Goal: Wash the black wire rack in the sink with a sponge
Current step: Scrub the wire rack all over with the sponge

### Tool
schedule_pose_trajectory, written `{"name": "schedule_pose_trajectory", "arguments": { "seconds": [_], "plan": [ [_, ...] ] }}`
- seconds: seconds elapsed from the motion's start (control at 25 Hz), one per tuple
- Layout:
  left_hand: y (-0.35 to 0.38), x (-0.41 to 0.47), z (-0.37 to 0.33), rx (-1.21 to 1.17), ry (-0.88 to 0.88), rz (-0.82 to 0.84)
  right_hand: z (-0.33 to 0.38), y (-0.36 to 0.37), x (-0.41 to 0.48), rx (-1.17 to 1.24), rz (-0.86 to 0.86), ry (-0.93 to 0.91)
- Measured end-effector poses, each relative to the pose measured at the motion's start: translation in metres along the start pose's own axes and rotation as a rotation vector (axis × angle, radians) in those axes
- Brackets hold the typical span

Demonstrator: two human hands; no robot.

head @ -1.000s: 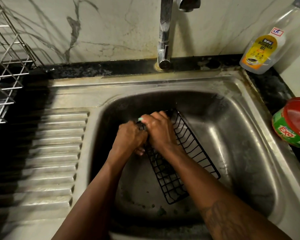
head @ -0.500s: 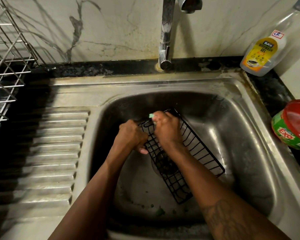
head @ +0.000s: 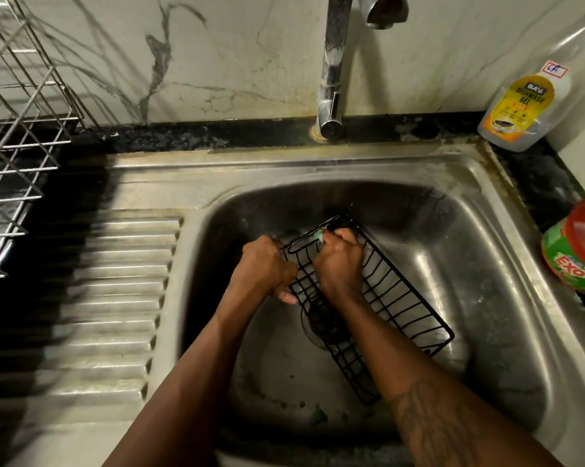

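Head view: one rack (head: 402, 298) lies in one sink (head: 486, 264). Your left hand (head: 264, 267) grips its left rim; your right hand (head: 340, 261) clutches one sponge (head: 318, 234) inside its far end. One bottle (head: 523, 109), one tub (head: 577, 251) stand right.

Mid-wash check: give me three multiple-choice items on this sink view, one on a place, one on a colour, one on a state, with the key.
1. Where does the dishwash gel bottle stand? A) on the drainboard B) in the basin C) on the dark counter at back right
2. What colour is the Exo tub's lid? A) red B) blue C) white
3. What is the left hand doing? A) turning the tap B) gripping the black wire rack C) lying flat on the drainboard
Key: 1 C, its base rests on the dark counter. 2 A, red shows above the green label. 3 B, its fingers curl round the rack's rim.
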State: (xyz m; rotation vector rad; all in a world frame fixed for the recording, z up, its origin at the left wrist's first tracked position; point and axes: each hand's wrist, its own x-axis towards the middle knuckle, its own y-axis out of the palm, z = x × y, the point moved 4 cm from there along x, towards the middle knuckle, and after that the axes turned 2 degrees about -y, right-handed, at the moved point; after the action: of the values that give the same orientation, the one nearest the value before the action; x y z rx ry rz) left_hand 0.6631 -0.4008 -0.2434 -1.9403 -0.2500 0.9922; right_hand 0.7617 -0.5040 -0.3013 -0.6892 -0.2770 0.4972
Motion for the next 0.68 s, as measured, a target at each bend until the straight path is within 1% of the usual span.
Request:
{"name": "schedule_pose_trajectory", "arguments": {
  "seconds": [0.08,0.12,0.16,0.2,0.24,0.28,0.32,0.36,0.4,0.44,0.48,0.52,0.56,0.6,0.64,0.68],
  "plan": [
    [0.004,0.0,0.0,0.018,0.002,0.014,0.001,0.006,0.001,-0.042,0.099,0.046],
    [0.008,0.001,-0.002,0.076,0.061,0.011,0.003,0.005,0.002,-0.056,0.136,0.061],
    [0.011,0.004,-0.001,0.102,0.097,0.02,0.006,0.006,0.005,-0.088,0.158,0.02],
    [0.011,0.004,-0.001,0.102,0.098,0.031,0.008,0.007,0.008,-0.185,0.161,-0.064],
    [0.008,0.002,-0.002,0.133,0.08,0.038,0.01,0.007,0.008,-0.237,0.175,-0.108],
    [0.006,0.003,-0.001,0.028,0.04,0.022,0.013,0.009,0.008,-0.245,0.188,-0.119],
    [0.004,0.001,0.002,-0.004,-0.015,0.008,0.014,0.01,0.006,-0.188,0.207,-0.081],
    [0.001,0.002,0.003,-0.08,-0.068,-0.016,0.015,0.015,0.004,-0.084,0.257,-0.006],
    [0.007,0.005,0.006,0.008,-0.012,-0.007,0.017,0.02,0.002,0.081,0.328,0.104],
    [0.007,0.004,0.003,0.21,0.05,-0.052,0.017,0.025,0.0,0.29,0.389,0.253],
    [0.007,0.002,0.003,0.175,0.041,-0.048,0.018,0.028,-0.001,0.557,0.415,0.444],
    [0.005,0.002,0.003,0.114,0.038,-0.051,0.019,0.027,-0.001,0.888,0.382,0.65],
    [0.005,0.005,0.003,0.085,0.044,-0.049,0.018,0.024,0.001,1.252,0.289,0.859],
    [0.004,0.0,0.002,-0.031,-0.03,0.006,0.013,0.018,0.006,1.554,0.143,1.024],
    [0.002,-0.007,0.004,-0.192,-0.141,0.031,0.006,0.013,0.013,1.734,-0.014,1.108],
    [0.003,-0.008,0.003,-0.251,-0.147,0.014,0.0,0.008,0.018,1.816,-0.122,1.139]
  ]
}}
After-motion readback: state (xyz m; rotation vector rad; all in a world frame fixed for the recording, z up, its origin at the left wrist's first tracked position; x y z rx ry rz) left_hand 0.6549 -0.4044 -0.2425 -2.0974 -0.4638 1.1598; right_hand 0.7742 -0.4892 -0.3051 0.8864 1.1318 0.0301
